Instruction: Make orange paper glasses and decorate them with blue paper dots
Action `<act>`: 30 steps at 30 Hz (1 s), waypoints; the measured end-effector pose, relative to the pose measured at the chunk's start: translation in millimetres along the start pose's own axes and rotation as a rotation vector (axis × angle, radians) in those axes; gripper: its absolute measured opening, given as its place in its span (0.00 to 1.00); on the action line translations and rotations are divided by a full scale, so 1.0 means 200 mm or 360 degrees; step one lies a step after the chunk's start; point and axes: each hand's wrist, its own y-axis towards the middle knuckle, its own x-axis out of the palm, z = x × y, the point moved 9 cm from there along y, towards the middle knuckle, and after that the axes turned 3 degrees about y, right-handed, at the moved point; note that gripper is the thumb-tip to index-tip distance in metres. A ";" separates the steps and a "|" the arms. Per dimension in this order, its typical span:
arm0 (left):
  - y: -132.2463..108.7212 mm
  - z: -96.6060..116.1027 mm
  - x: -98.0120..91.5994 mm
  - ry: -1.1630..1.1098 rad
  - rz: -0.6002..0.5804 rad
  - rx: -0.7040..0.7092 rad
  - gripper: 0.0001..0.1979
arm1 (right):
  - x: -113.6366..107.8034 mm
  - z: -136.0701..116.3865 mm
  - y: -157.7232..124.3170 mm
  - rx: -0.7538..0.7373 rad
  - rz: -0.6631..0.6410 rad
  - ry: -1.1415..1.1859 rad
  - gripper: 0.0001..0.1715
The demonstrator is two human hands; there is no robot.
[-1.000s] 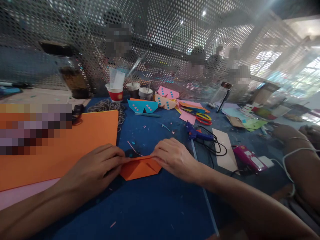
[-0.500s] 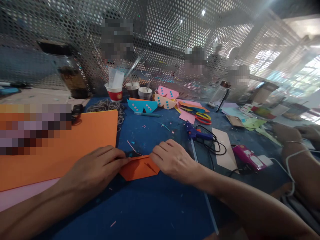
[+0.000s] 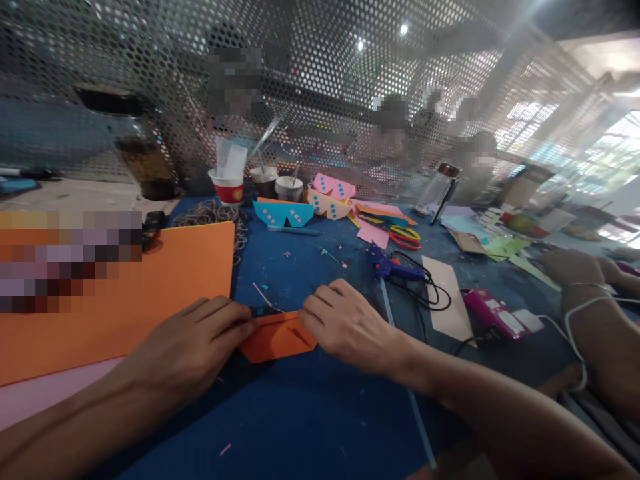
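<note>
A small folded piece of orange paper (image 3: 277, 340) with slanted lower corners lies on the blue tabletop (image 3: 280, 413). My left hand (image 3: 207, 337) pinches its upper left corner, with the fingers curled together. At the opposite end, my right hand (image 3: 345, 323) grips the upper right corner, fingers bent over the edge. A narrow folded strip runs along the paper's top edge between the two hands. Both thumbs are largely hidden. Paper scraps, among them a thin pink strip (image 3: 263, 296), lie just beyond the paper.
Large orange sheets (image 3: 190, 267) lie at left. Behind stand a blue paper mask (image 3: 283, 213), paper cups (image 3: 229, 187) and scissors (image 3: 406, 237). To the right are a blue glue gun (image 3: 395, 268) with a cord, a magenta box (image 3: 493, 312) and another person's arm (image 3: 585, 287).
Both hands keep their hold on the orange paper, nearly still. The view has shifted very slightly. At right, the other person's hands have moved a little.
</note>
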 end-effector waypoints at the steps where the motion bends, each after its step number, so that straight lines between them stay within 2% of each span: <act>1: 0.01 0.00 0.00 -0.0005 -0.0004 -0.0002 0.19 | 0.00 0.00 0.00 0.0005 -0.0005 0.0010 0.10; 8: 0.03 0.01 -0.01 -0.0055 0.0046 -0.0039 0.19 | 0.03 0.01 0.00 0.0064 -0.0044 0.0156 0.10; 12: 0.01 0.01 0.02 -0.0068 -0.0029 -0.0098 0.21 | 0.05 0.04 0.00 0.0138 -0.0113 0.0284 0.07; 14: 0.00 -0.02 0.03 -0.0078 -0.0058 -0.0167 0.22 | 0.05 0.05 0.01 0.0158 -0.0116 0.0329 0.09; 20: 0.01 -0.01 0.05 -0.0142 -0.0109 -0.0096 0.26 | 0.06 0.03 0.03 0.0107 -0.0115 0.0235 0.16; 26: 0.02 0.02 0.07 -0.0063 -0.0221 -0.0059 0.29 | 0.04 0.00 0.04 0.0040 -0.0186 0.0164 0.12; 30: 0.01 0.00 0.10 0.0004 -0.0273 -0.0078 0.30 | 0.06 0.00 0.04 0.0058 -0.0151 0.0191 0.13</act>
